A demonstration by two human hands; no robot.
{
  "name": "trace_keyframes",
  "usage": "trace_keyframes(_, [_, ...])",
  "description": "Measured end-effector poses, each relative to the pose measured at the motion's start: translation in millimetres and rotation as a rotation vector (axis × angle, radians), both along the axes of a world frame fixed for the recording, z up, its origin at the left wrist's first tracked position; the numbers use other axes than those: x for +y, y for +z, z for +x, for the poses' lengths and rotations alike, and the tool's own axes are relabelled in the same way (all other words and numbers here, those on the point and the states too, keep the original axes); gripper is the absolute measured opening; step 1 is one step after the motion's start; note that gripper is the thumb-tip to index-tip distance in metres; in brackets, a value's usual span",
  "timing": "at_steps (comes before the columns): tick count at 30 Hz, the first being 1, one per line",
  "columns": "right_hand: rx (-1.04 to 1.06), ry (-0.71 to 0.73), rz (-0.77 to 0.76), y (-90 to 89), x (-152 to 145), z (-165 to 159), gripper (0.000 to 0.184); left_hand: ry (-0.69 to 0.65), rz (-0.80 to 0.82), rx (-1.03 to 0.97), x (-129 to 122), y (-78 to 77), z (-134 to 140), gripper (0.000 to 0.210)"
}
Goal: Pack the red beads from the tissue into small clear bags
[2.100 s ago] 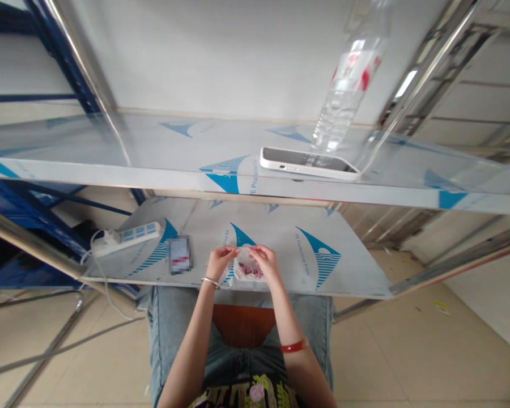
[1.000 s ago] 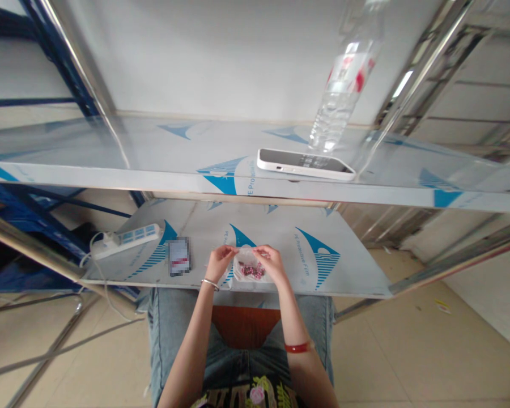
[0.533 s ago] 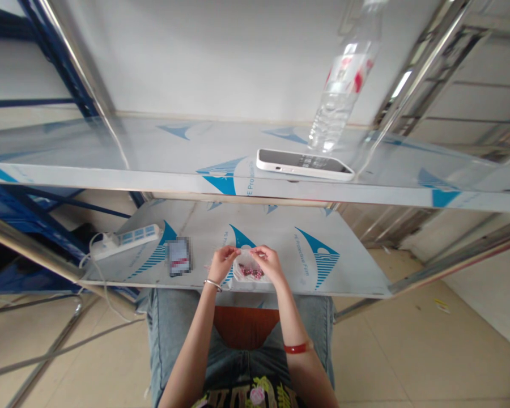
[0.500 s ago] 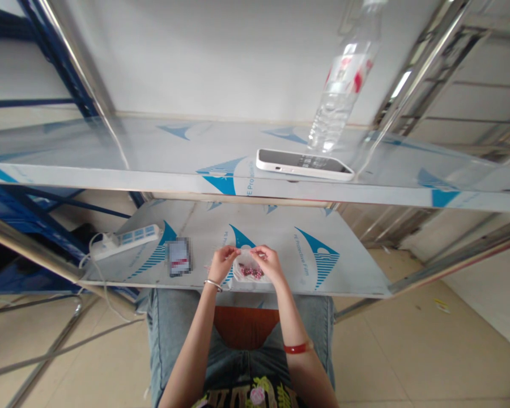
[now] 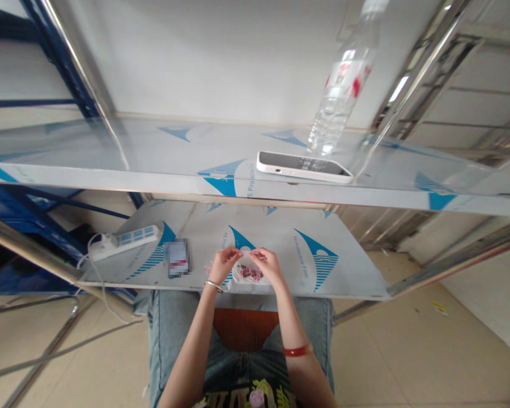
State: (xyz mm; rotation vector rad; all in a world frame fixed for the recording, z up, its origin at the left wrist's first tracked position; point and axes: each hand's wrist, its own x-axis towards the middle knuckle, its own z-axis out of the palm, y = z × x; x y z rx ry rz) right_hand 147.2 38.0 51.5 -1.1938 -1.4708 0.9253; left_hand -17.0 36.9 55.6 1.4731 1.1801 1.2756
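Pinched fingers of my left hand (image 5: pixel 224 262) and my right hand (image 5: pixel 267 264) meet near the top edge of a small clear plastic bag (image 5: pixel 242 279). The bag lies at the front of the lower shelf, between my wrists. Inside it shows a cluster of pink and dark red beads (image 5: pixel 251 273); whether they are strung is too small to tell. Left of my left hand some thin pinkish bits (image 5: pixel 207 270) lie on the shelf, blurred.
A blurred-out phone-like object (image 5: pixel 178 258) and a white power strip (image 5: pixel 130 241) with a cable lie left on the lower shelf (image 5: pixel 276 226). Above, the upper shelf (image 5: pixel 161 175) juts across, bearing a white-cased phone (image 5: pixel 306 166) and a water bottle (image 5: pixel 344 90).
My fingertips stay pinched at the bag's top, having shifted slightly. Less of the bag's edge shows between them now. The beads stay in place.
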Motion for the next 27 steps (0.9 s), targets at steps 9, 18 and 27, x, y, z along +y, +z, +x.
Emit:
trace_keyframes(9, [0.007, 0.021, -0.008, -5.6, 2.9, -3.5, 0.023, 0.005, 0.004, 0.024, -0.2, 1.3, -0.6, 0.029])
trace_keyframes(18, [0.026, -0.005, 0.007, -1.2, 0.9, -2.6, 0.022, 0.005, 0.051, 0.064, -1.1, 3.1, 4.0, 0.025])
trace_keyframes(27, [0.049, 0.050, -0.016, -4.4, 2.6, -5.2, 0.022, 0.010, 0.050, 0.054, -2.2, 6.8, 0.3, 0.024])
